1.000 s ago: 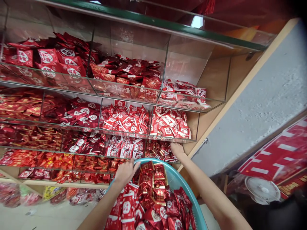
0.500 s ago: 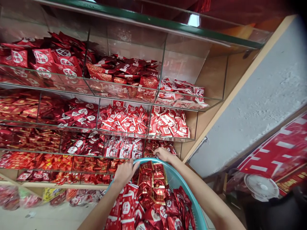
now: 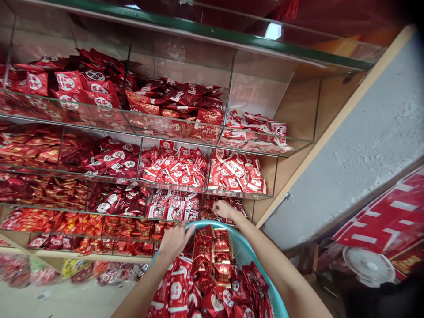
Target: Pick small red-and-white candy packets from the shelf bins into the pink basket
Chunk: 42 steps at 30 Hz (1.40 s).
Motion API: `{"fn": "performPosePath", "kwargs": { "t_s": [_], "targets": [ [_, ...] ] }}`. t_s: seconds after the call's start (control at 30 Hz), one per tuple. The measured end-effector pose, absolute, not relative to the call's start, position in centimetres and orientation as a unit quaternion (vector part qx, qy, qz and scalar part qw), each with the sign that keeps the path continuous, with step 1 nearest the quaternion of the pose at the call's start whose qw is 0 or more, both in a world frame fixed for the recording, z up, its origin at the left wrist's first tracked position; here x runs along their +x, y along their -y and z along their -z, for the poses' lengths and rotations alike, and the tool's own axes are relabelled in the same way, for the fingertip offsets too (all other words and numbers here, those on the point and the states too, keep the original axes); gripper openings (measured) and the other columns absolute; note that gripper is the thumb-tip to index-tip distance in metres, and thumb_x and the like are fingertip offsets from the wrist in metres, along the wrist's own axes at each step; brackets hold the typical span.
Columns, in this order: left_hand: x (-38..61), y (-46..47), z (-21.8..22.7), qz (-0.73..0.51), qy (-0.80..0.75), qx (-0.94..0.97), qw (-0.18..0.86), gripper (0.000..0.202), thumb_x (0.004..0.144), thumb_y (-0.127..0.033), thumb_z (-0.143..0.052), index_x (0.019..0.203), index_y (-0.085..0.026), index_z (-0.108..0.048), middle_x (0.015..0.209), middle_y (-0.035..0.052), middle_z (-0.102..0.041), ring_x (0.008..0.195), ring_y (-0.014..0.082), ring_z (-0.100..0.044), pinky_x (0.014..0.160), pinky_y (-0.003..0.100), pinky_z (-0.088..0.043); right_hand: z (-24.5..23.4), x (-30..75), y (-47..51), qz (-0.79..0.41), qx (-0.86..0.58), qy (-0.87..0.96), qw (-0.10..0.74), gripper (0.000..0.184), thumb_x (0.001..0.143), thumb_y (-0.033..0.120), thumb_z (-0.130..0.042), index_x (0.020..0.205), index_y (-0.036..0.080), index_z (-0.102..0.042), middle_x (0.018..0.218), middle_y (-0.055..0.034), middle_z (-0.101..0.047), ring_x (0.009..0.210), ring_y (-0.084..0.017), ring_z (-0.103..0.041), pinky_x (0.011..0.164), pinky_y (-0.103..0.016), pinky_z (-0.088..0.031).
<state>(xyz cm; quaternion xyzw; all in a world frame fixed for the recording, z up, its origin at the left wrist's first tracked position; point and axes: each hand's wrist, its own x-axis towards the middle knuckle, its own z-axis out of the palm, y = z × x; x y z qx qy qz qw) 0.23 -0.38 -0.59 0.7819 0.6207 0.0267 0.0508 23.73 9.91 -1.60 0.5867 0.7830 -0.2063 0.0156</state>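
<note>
Teal basket in left hand

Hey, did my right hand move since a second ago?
Yes. The right hand has moved left, away from the cabinet's wooden side panel, over the small dark-red packets.

Moderate indoor light, fairly even on the grey wall; dimmer beneath the upper glass shelf. White glare patch above it. Glass fronts show reflections. Top-right corner black; lower-right very dark. Print on packets slightly soft.
</note>
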Motion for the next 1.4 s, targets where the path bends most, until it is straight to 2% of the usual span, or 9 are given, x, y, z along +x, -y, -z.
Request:
{"fn": "performPosePath", "kwargs": {
  "t_s": [0.13,0.23,0.6,0.7,0.8,0.93,1.07,1.27,1.4],
  "targets": [
    [0.3,0.3,0.6,-0.025,-0.62,0.782,0.049,0.064,0.086,-0.054,-0.005,0.106,-0.013,-0.05,0.082,0.0125,-0.063,0.078,0.0235,-0.061,0.063,0.03,-0.043,1.8,22.4,-11.2,0.147,0.607,-0.781,-0.021,0.053,0.068,0.016,-0.053,0.121,0.021,-0.047,0.123,-0.0086,-0.051,0.104,-0.022,-0.051,0.078,-0.027,-0.039],
    [0.2,0.2,0.9,-0.031,-0.618,0.785,0.043,0.063,0.086,-0.054,-0.006,0.107,-0.013,-0.049,0.082,0.0127,-0.063,0.079,0.0237,-0.061,0.065,0.03,-0.043,2.4,21.3,-11.7,0.133,0.608,-0.782,-0.027,0.072,0.063,0.018,-0.062,0.13,0.022,-0.033,0.132,-0.011,-0.04,0.11,-0.024,-0.048,0.082,-0.029,-0.039],
    [0.1,0.0,1.5,-0.045,-0.615,0.786,0.037,0.064,0.086,-0.055,-0.004,0.105,-0.014,-0.05,0.08,0.0121,-0.063,0.076,0.0241,-0.062,0.063,0.031,-0.043,2.0,20.9,-11.4,0.155,0.609,-0.772,-0.095,0.071,0.066,0.016,-0.062,0.129,0.024,-0.032,0.135,-0.0108,-0.035,0.114,-0.026,-0.044,0.087,-0.032,-0.037],
    [0.2,0.0,1.2,-0.044,-0.62,0.783,0.043,0.064,0.086,-0.055,-0.005,0.105,-0.014,-0.051,0.081,0.0128,-0.063,0.077,0.0236,-0.062,0.064,0.03,-0.043,0.9,21.8,-10.4,0.177,0.606,-0.763,-0.141,0.061,0.069,0.02,-0.06,0.126,0.021,-0.037,0.128,-0.0088,-0.045,0.11,-0.024,-0.047,0.084,-0.029,-0.038],
    [0.2,0.0,1.0,-0.034,-0.615,0.787,0.042,0.065,0.086,-0.055,-0.005,0.108,-0.013,-0.05,0.081,0.0133,-0.063,0.077,0.0241,-0.062,0.065,0.031,-0.043,-0.2,22.7,-8.5,0.223,0.609,-0.735,-0.198,0.04,0.078,0.03,-0.05,0.116,0.016,-0.045,0.113,-0.0084,-0.056,0.092,-0.017,-0.056,0.071,-0.024,-0.043],
    [0.2,0.0,0.8,-0.033,-0.61,0.791,0.028,0.063,0.086,-0.054,-0.007,0.11,-0.012,-0.048,0.08,0.0137,-0.063,0.076,0.024,-0.061,0.063,0.03,-0.043,-1.6,23.4,-4.9,0.531,0.53,-0.529,-0.397,0.035,0.08,0.041,-0.048,0.106,0.016,-0.05,0.098,-0.0071,-0.062,0.058,-0.008,-0.053,0.05,-0.018,-0.042],
    [0.2,0.2,0.6,-0.037,-0.61,0.791,0.033,0.061,0.087,-0.053,-0.012,0.113,-0.011,-0.048,0.084,0.0154,-0.062,0.078,0.0223,-0.061,0.065,0.029,-0.042,-2.2,23.7,-1.5,0.728,0.397,-0.346,-0.439,0.033,0.08,0.043,-0.049,0.093,0.014,-0.057,0.091,-0.0075,-0.064,0.051,-0.004,-0.047,0.049,-0.016,-0.042],
    [0.1,0.3,0.4,-0.035,-0.61,0.79,0.044,0.059,0.087,-0.053,-0.016,0.115,-0.013,-0.048,0.088,0.0158,-0.061,0.08,0.0224,-0.059,0.069,0.03,-0.041,-1.7,23.5,1.2,0.713,0.397,-0.32,-0.482,0.023,0.075,0.037,-0.06,0.084,0.017,-0.057,0.076,-0.0026,-0.063,0.048,-0.004,-0.043,0.045,-0.015,-0.037],
    [0.1,0.2,0.4,-0.03,-0.604,0.796,0.041,0.057,0.087,-0.051,-0.017,0.113,-0.012,-0.05,0.089,0.0165,-0.061,0.082,0.0227,-0.059,0.069,0.03,-0.042,-1.7,23.5,2.4,0.655,0.45,-0.38,-0.473,0.026,0.07,0.04,-0.064,0.07,0.016,-0.053,0.053,0.0049,-0.049,0.043,-0.003,-0.038,0.039,-0.015,-0.027]
  ]
}}
